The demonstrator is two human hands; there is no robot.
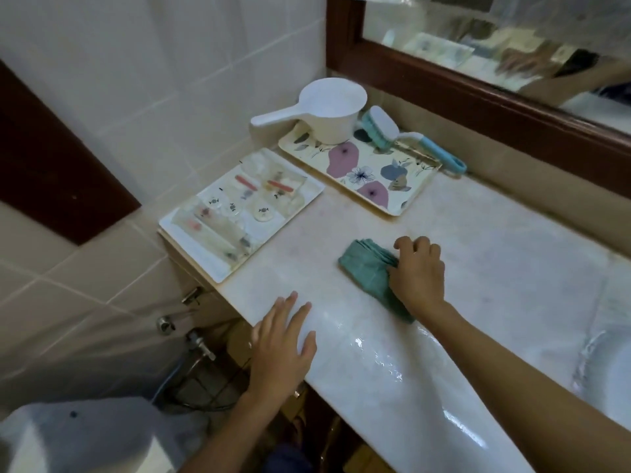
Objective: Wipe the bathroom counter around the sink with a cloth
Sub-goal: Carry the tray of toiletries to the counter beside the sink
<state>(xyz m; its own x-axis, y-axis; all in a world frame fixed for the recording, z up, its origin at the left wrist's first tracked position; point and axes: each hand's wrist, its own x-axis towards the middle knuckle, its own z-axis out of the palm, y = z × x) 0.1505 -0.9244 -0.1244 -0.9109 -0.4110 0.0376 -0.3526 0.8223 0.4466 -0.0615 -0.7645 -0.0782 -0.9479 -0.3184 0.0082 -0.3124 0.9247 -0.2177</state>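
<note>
Wiping the counter left of the sink; trays lie in the cloth's path.

Our right hand presses, fingers curled, on the folded teal cloth on the marble counter, with the sink at 4 o'clock of it. Our left hand lies flat and open on the front edge, holding nothing. Risk as we judge it: a stroke toward 11 o'clock nudges the white tray, which overhangs the counter end, and tips it off; a stroke toward 12 o'clock bumps the floral tray.

Home bathroom — tiled wall, marble counter, sink, framed mirror
</note>
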